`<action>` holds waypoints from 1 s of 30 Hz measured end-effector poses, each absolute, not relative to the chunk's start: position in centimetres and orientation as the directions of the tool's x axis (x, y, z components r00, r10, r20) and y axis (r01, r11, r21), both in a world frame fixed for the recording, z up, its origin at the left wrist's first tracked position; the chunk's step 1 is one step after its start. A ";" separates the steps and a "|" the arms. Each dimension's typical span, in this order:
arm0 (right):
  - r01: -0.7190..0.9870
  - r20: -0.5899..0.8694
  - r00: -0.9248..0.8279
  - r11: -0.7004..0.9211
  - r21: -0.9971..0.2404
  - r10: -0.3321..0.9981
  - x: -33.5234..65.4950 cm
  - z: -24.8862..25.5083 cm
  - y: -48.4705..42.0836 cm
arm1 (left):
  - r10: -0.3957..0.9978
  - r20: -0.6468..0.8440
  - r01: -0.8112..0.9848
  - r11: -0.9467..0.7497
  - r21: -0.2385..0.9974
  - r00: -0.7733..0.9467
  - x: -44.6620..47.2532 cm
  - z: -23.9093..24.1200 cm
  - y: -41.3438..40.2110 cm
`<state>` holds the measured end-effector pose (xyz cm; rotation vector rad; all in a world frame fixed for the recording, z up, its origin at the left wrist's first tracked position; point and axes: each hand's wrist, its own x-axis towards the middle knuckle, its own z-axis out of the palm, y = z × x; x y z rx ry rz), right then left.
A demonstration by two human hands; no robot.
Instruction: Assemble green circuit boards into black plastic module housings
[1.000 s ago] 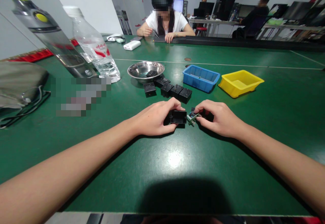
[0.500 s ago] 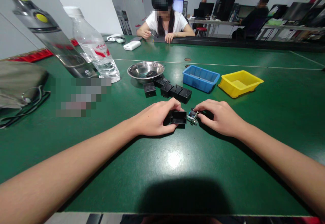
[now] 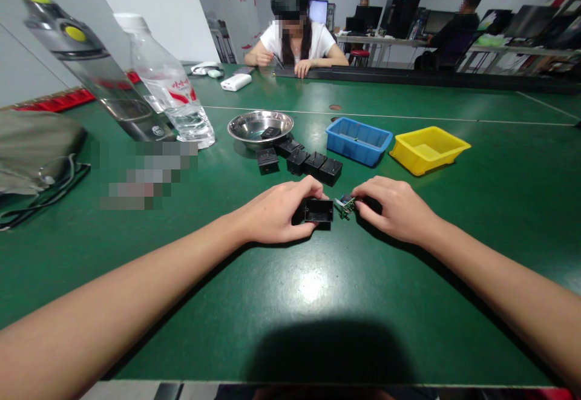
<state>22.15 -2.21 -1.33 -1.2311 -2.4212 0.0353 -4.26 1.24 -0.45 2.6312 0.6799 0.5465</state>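
Observation:
My left hand [image 3: 272,212] grips an open black plastic housing [image 3: 318,211] that rests on the green table [image 3: 318,291], its hollow side facing me. My right hand [image 3: 393,207] pinches a small circuit board [image 3: 345,205] with green and blue parts, held just right of the housing's edge. A dark piece under my right fingers is mostly hidden. Several more black housings [image 3: 302,158] lie in a row just beyond my hands.
A steel bowl [image 3: 260,126] holds one black part. A blue bin [image 3: 358,140] and a yellow bin [image 3: 429,147] stand to the right. A water bottle [image 3: 167,82] and a grey flask [image 3: 86,64] stand at left. A person sits across the table.
The circuit board in my right hand has shifted slightly, staying close to the housing's right edge. My left hand has kept the housing still.

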 end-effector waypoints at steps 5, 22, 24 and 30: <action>0.691 0.389 -0.542 0.659 -0.297 0.745 21.9 -1.3 -2.4 | 0.518 0.279 0.371 -0.817 0.442 0.809 -4.3 -0.5 1.2; 0.772 0.312 -0.470 0.556 -0.308 0.826 21.8 -1.4 -2.2 | 0.532 0.252 0.421 -0.822 0.383 0.808 -4.4 -0.4 1.3; 0.790 0.302 -0.447 0.530 -0.309 0.842 21.8 -1.4 -2.2 | 0.531 0.253 0.421 -0.823 0.383 0.808 -4.3 -0.4 1.3; 0.774 0.345 -0.444 0.548 -0.317 0.827 21.8 -1.4 -2.3 | 0.532 0.254 0.422 -0.823 0.380 0.808 -4.4 -0.5 1.3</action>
